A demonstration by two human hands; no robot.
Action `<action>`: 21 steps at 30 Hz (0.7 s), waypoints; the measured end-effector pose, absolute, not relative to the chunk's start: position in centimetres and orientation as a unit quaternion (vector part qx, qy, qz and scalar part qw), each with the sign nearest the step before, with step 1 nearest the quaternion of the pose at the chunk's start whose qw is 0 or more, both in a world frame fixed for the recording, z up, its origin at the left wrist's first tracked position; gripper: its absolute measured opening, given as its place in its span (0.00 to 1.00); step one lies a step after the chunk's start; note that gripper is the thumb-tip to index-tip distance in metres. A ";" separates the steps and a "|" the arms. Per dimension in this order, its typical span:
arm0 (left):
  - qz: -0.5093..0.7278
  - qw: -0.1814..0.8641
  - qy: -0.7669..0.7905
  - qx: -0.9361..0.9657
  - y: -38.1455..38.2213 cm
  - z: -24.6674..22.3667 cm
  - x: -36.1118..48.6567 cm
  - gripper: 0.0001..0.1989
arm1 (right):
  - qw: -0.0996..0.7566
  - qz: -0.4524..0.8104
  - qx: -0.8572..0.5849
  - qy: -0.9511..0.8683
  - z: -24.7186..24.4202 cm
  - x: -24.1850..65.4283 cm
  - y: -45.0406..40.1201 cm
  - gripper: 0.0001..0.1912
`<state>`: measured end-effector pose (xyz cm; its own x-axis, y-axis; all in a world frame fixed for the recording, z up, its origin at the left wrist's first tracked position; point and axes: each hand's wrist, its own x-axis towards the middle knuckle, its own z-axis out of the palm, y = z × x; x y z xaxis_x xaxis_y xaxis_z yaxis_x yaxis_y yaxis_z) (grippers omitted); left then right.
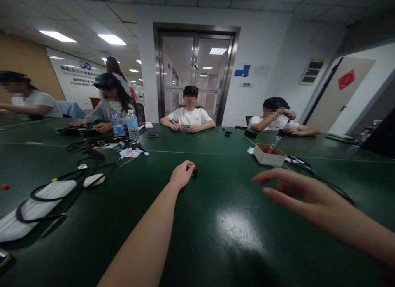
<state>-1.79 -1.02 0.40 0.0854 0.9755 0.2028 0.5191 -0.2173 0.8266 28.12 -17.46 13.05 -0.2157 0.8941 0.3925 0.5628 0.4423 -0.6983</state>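
My left hand [181, 174] rests on the green table [216, 188], its fingers closed around a small black object [195, 171]. Part of that object sticks out on the right side of the fingers; what kind it is cannot be made out. To the right, my right hand [291, 190] is raised over the table with the thumb and fingers apart and nothing between them. It is slightly blurred. Just beyond it stands a small open cardboard box [269, 156] with a red and clear tube [274, 144] leaning out of it.
At left lie a white power strip [38, 209], black cables and a white computer mouse [94, 180]. Two water bottles [133, 126], paper scraps [131, 153] and a phone [153, 133] are farther back. Small black pieces [227, 133] lie near the far edge. Several people sit around the table.
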 end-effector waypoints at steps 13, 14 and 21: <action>0.535 0.292 0.539 0.582 0.8 -0.4 -2.3 0.10 | 0.355 0.657 -0.399 -0.532 3.5 11.9 0.5 0.10; 0.536 0.299 0.537 0.579 0.9 -0.4 -2.3 0.10 | 0.377 0.650 -0.395 -0.529 3.2 11.6 0.7 0.08; 0.510 0.380 0.504 0.584 0.8 -0.2 -2.1 0.11 | 0.474 0.653 -0.332 -0.489 1.4 13.2 0.8 0.09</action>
